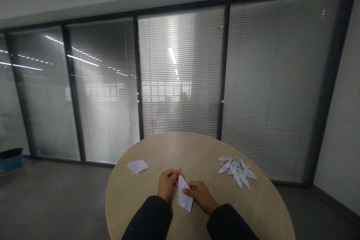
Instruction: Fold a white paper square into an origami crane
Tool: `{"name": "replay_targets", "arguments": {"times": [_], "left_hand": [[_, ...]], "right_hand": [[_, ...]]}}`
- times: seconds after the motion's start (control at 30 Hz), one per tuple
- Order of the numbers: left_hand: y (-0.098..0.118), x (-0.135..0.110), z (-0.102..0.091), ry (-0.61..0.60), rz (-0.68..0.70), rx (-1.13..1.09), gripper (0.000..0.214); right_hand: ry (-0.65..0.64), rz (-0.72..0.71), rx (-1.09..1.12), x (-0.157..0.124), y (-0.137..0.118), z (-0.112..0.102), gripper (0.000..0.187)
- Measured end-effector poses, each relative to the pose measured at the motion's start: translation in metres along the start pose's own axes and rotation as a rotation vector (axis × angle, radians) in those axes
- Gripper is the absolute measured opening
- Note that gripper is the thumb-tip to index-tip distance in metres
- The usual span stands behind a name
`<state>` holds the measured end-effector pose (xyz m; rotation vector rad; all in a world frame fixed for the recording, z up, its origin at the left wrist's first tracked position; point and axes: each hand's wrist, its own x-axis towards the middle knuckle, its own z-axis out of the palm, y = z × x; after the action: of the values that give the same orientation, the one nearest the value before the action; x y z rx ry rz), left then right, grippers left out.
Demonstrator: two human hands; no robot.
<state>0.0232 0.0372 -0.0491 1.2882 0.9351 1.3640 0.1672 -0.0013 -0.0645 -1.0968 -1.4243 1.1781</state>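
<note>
Left hand (168, 183) and right hand (200, 195) pinched a folded white paper (185, 194) between them over the round wooden table (140, 195), with a heap of paper cranes (237, 170) right, a folded sheet (137, 167) left, slatted blinds (180, 75) beyond.

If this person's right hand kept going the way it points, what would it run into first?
The right hand would meet the folded white paper triangle first; its fingertips appear to touch it, though depth is unclear.

Table: round light wood table (194, 150)
Left on table: loose white paper scrap (137, 167)
Right on table: heap of white origami cranes (237, 170)
Behind: glass partition with slatted blinds (275, 82)
Far left floor: teal bin (10, 162)
</note>
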Motion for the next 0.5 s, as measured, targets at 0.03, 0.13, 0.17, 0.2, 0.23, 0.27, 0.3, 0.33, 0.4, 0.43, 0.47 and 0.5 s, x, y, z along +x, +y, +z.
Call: {"name": "replay_targets", "arguments": {"times": [0.03, 0.13, 0.17, 0.2, 0.23, 0.27, 0.3, 0.33, 0.4, 0.43, 0.47, 0.5], "left_hand": [[0.0000, -0.0001, 0.0000, 0.009, 0.007, 0.013, 0.049], [0.0007, -0.0007, 0.0000, 0.033, 0.017, 0.044, 0.050], [0.0010, -0.0009, 0.0002, 0.039, 0.018, 0.048, 0.050], [0.0012, -0.0011, 0.0004, 0.045, 0.019, 0.051, 0.051], [0.0012, -0.0012, 0.0006, 0.050, 0.022, 0.052, 0.051], [0.0009, -0.0012, 0.0009, 0.057, 0.027, 0.056, 0.051], [0.0003, -0.0011, 0.0011, 0.065, 0.033, 0.062, 0.052], [-0.0007, -0.0008, 0.0012, 0.077, 0.037, 0.068, 0.052], [-0.0035, 0.0003, 0.0012, 0.104, 0.035, 0.081, 0.052], [-0.0049, 0.0009, 0.0012, 0.115, 0.031, 0.083, 0.053], [-0.0062, 0.0016, 0.0011, 0.120, 0.026, 0.084, 0.053], [-0.0071, 0.0022, 0.0010, 0.116, 0.022, 0.080, 0.053]], "right_hand": [[-0.002, -0.001, 0.002, -0.0001, -0.0001, 0.0001, 0.034], [-0.001, -0.001, -0.001, -0.0004, -0.0001, 0.0004, 0.034], [0.000, -0.002, -0.002, -0.0004, -0.0002, 0.0004, 0.034], [-0.002, -0.003, -0.003, -0.0005, -0.0003, 0.0005, 0.035], [-0.004, -0.004, -0.004, -0.0004, -0.0006, 0.0005, 0.035], [-0.009, -0.006, -0.006, -0.0003, -0.0009, 0.0005, 0.036], [-0.015, -0.008, -0.009, -0.0002, -0.0012, 0.0005, 0.036], [-0.026, -0.006, -0.012, 0.0000, -0.0015, 0.0005, 0.037], [-0.043, 0.001, -0.011, 0.0004, -0.0016, 0.0004, 0.038], [-0.047, 0.006, -0.007, 0.0006, -0.0014, 0.0003, 0.038], [-0.049, 0.009, 0.000, 0.0008, -0.0011, 0.0002, 0.038], [-0.046, 0.011, 0.006, 0.0009, -0.0006, 0.0001, 0.038]]}}
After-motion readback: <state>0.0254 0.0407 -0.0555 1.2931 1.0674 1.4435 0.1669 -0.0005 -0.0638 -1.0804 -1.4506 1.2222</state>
